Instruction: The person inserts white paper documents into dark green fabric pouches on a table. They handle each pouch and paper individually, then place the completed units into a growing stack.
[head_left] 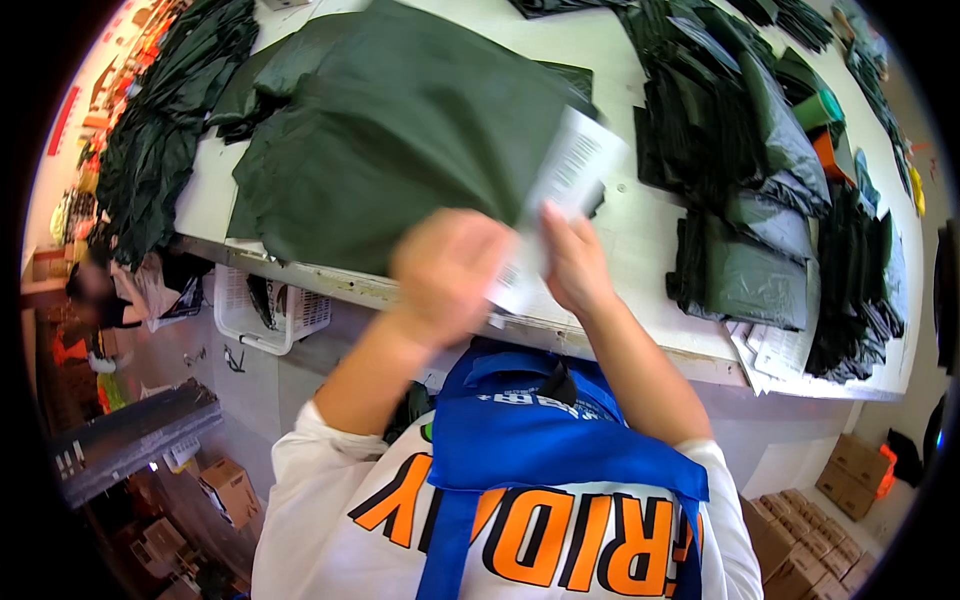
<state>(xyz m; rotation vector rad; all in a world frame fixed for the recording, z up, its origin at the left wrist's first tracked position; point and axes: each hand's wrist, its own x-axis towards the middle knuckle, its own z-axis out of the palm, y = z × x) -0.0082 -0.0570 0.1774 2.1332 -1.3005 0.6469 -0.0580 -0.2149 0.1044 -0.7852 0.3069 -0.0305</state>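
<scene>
A white printed paper sheet [583, 158] stands tilted over the table's near edge, its lower part partly covered by my hands. My right hand [580, 262] pinches it with the thumb against its face. Beside the paper's lower left edge, my left hand [450, 270] is curled closed and smeared by motion; what its fingers hold is hidden. A large dark green sheet of smooth, pliable material [410, 140] spreads out behind my left hand, its right side partly covered by the paper.
Folded dark green bundles [755, 265] are stacked at right beside printed papers [790, 350]. Loose dark green material [165, 130] drapes over the table's left end. A white plastic basket [295, 325] sits below the edge. Another person [125, 295] is at far left; cardboard boxes [810, 540] stand lower right.
</scene>
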